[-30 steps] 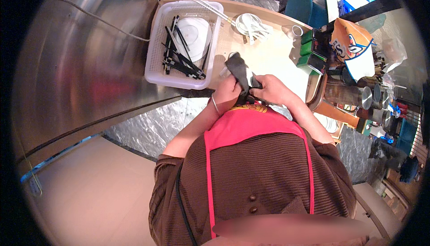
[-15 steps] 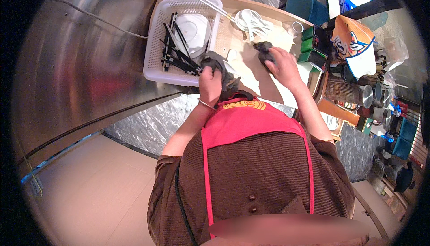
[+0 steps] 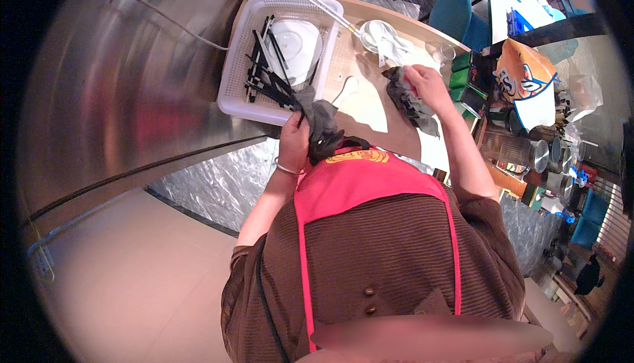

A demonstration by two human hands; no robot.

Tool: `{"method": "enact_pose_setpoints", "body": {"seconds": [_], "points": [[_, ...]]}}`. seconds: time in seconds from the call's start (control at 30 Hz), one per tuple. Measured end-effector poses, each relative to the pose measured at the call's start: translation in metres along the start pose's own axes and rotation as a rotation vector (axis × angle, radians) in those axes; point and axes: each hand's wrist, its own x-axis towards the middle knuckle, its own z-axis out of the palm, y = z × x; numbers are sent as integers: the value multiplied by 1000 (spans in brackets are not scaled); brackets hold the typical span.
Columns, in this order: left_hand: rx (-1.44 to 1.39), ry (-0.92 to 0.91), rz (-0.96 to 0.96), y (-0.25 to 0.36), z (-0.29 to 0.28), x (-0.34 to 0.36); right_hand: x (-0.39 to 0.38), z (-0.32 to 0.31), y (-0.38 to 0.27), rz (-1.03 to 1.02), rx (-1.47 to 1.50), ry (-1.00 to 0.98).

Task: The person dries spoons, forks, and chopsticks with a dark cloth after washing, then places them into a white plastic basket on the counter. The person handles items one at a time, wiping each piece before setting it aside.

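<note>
My left hand [image 3: 292, 144] is closed around a dark grey cloth [image 3: 322, 120] at the near right corner of a white plastic basket [image 3: 228, 92]. Folds of the cloth hang toward my apron; whether anything is wrapped inside is hidden. My right hand [image 3: 429, 90] pinches a second dark grey cloth [image 3: 408, 103], which drapes down over the table. Between the hands a single white spoon [image 3: 349, 87] lies on the tabletop. Beyond the right hand is a pile of white spoons [image 3: 383, 40]. Black chopsticks [image 3: 264, 72] and white plates [image 3: 300, 44] lie in the basket.
Long pale chopsticks [image 3: 323, 7] rest across the basket's far right corner. A clear glass [image 3: 444, 52], green-and-black boxes [image 3: 467, 75] and an orange bag [image 3: 522, 69] stand at the right. A metal panel [image 3: 152, 79] rises at the left, with a cable. Blue chairs [image 3: 456, 6] are beyond the table.
My right hand has lifted its cloth, which was bunched on the table and now hangs spread out. My left hand has moved slightly left and nearer with its cloth. The single spoon shows more fully.
</note>
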Motion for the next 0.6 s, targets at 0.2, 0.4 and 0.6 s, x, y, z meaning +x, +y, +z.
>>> {"method": "enact_pose_setpoints", "body": {"seconds": [0.2, 0.4, 0.6], "points": [[-188, 113, -238, -14, -22, -26, 66, 7, 9, -80, -747, 254], [-218, 71, -163, -22, -40, -34, 91, 23, 13, -29, -897, 232], [-144, 122, -135, -28, -47, -40, 98, 22, 23, -111, -915, 282]]}}
